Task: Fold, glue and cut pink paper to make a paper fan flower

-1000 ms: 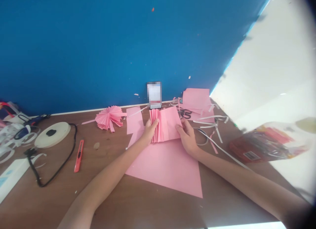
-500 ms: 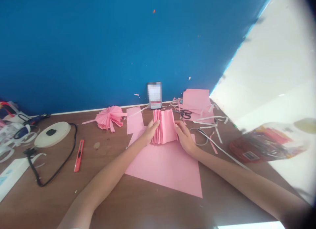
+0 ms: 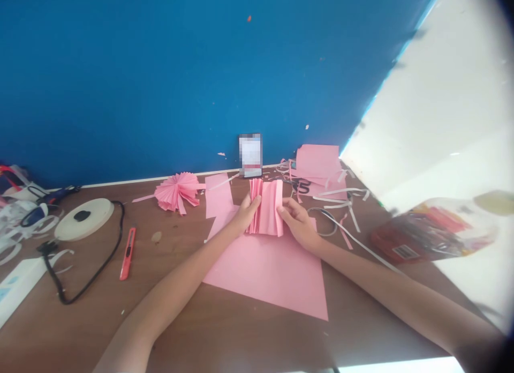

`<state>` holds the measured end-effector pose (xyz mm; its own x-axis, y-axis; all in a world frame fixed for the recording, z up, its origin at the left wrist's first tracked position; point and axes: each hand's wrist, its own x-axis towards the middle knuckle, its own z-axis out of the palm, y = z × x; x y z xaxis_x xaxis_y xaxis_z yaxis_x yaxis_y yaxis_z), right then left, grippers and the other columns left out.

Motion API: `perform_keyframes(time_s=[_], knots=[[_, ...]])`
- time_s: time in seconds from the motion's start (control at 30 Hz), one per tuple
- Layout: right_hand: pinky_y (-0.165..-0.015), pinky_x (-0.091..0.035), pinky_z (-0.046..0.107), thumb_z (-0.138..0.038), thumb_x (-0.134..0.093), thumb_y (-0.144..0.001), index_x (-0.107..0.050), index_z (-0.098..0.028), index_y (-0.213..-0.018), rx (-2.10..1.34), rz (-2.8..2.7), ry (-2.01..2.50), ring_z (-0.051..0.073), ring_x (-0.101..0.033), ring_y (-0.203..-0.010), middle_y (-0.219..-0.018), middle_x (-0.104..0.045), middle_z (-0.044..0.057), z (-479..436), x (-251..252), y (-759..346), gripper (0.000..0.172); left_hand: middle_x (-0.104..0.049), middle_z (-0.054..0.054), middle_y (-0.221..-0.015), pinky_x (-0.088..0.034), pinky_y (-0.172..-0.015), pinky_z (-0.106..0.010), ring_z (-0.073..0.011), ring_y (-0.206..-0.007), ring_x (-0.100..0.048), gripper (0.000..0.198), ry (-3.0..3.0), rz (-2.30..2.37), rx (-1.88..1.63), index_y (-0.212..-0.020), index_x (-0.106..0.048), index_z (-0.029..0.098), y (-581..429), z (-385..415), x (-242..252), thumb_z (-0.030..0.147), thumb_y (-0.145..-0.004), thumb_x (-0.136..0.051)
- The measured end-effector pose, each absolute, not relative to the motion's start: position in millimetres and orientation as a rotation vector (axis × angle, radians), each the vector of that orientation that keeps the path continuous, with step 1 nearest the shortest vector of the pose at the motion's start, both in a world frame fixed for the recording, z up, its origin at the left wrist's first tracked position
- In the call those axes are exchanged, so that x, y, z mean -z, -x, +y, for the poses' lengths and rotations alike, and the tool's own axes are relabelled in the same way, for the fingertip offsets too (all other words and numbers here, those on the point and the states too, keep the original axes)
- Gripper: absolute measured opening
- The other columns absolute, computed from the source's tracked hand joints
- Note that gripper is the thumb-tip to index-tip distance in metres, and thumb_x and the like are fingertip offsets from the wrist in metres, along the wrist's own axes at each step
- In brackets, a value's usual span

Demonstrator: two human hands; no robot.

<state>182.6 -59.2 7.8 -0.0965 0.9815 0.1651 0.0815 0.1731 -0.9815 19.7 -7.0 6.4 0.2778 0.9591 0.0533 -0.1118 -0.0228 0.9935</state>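
A pleated sheet of pink paper (image 3: 270,208) stands upright between my hands, its folds bunched on the left and spread wider on the right. My left hand (image 3: 246,215) is closed around the bunched folds, thumb in front. At the right edge, my right hand (image 3: 296,218) pinches the paper between thumb and fingers. Beneath them a large flat pink sheet (image 3: 277,276) lies on the wooden table. To the left sits a pink pleated paper rosette (image 3: 176,192), beside a smaller pink piece (image 3: 218,195).
A phone (image 3: 251,156) leans on the blue wall. At left are a red box cutter (image 3: 127,254), a white round reel (image 3: 84,220) and a black cable (image 3: 117,250). Pink offcuts (image 3: 319,161), scissors (image 3: 302,187) and white strips lie right, near a plastic bag (image 3: 417,233).
The right end of the pleated paper has folded inward, showing another crease. My right hand has shifted slightly left with it; my left hand keeps its hold.
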Motion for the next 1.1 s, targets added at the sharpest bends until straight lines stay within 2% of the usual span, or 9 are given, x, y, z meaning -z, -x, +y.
perform_keyframes(time_s=[0.1, 0.23, 0.33, 0.43, 0.67, 0.97, 1.1], knots=[[-0.064, -0.047, 0.029, -0.046, -0.049, -0.086, -0.056, -0.023, -0.097, -1.118, -1.433, 1.098, 0.016, -0.056, -0.067, -0.076, -0.061, 0.001, -57.8, -6.2, -183.1, 0.027, -0.056, -0.007, -0.127, -0.036, -0.103, -0.035, -0.0237, -0.123, -0.047, 0.047, -1.342, 0.887, -1.080, -0.126, -0.051, 0.022, -19.9, -7.2, -6.6, 0.044, -0.084, -0.055], [-0.071, -0.045, 0.029, -0.041, -0.053, -0.086, -0.058, -0.020, -0.083, -1.016, -1.499, 1.107, 0.015, -0.055, -0.074, -0.080, -0.060, 0.001, -55.0, -4.8, -183.3, 0.022, -0.060, -0.009, -0.121, -0.041, -0.095, -0.034, -0.0239, -0.113, -0.054, 0.047, -1.370, 0.850, -0.998, -0.125, -0.051, 0.019, -19.7, -8.8, -6.0, 0.045, -0.085, -0.052], [-0.073, -0.046, 0.029, -0.040, -0.056, -0.084, -0.058, -0.021, -0.092, -0.986, -1.459, 1.124, 0.015, -0.057, -0.078, -0.090, -0.062, 0.002, -53.0, -2.7, -182.6, 0.021, -0.062, -0.010, -0.114, -0.045, -0.087, -0.032, -0.0235, -0.104, -0.058, 0.048, -1.361, 0.828, -0.954, -0.122, -0.052, 0.017, -19.4, -9.0, -4.5, 0.046, -0.084, -0.053], [-0.075, -0.047, 0.030, -0.040, -0.058, -0.083, -0.056, -0.022, -0.106, -1.015, -1.442, 1.107, 0.016, -0.058, -0.083, -0.101, -0.062, 0.004, -51.3, -0.4, -182.9, 0.029, -0.064, -0.010, -0.110, -0.046, -0.081, -0.030, -0.0228, -0.097, -0.060, 0.049, -1.358, 0.839, -0.913, -0.116, -0.056, 0.014, -18.8, -8.6, -3.7, 0.049, -0.082, -0.055], [-0.076, -0.045, 0.029, -0.041, -0.058, -0.083, -0.057, -0.022, -0.084, -1.005, -1.409, 1.098, 0.016, -0.055, -0.079, -0.087, -0.061, 0.001, -50.8, 1.5, -186.8, 0.020, -0.065, -0.010, -0.105, -0.046, -0.078, -0.029, -0.0206, -0.092, -0.061, 0.050, -1.385, 0.862, -0.890, -0.112, -0.057, 0.014, -16.6, -9.7, -6.6, 0.045, -0.074, -0.067], [-0.062, -0.040, 0.024, -0.043, -0.052, -0.086, -0.047, -0.024, -0.082, -1.125, -1.292, 1.077, 0.012, -0.045, -0.065, -0.072, -0.047, -0.003, -53.7, 0.6, -187.1, 0.021, -0.067, -0.010, -0.101, -0.048, -0.075, -0.031, -0.0215, -0.087, -0.063, 0.051, -1.291, 0.861, -0.920, -0.111, -0.060, 0.013, -16.5, -8.2, -8.1, 0.049, -0.075, -0.063], [-0.064, -0.042, 0.024, -0.043, -0.053, -0.086, -0.048, -0.024, -0.087, -1.192, -1.288, 1.024, 0.012, -0.048, -0.066, -0.073, -0.051, -0.003, -52.9, 0.8, -186.6, 0.019, -0.066, -0.010, -0.103, -0.048, -0.080, -0.032, -0.0219, -0.093, -0.062, 0.048, -1.327, 0.865, -0.955, -0.111, -0.060, 0.014, -17.4, -7.2, -5.9, 0.049, -0.078, -0.060]])
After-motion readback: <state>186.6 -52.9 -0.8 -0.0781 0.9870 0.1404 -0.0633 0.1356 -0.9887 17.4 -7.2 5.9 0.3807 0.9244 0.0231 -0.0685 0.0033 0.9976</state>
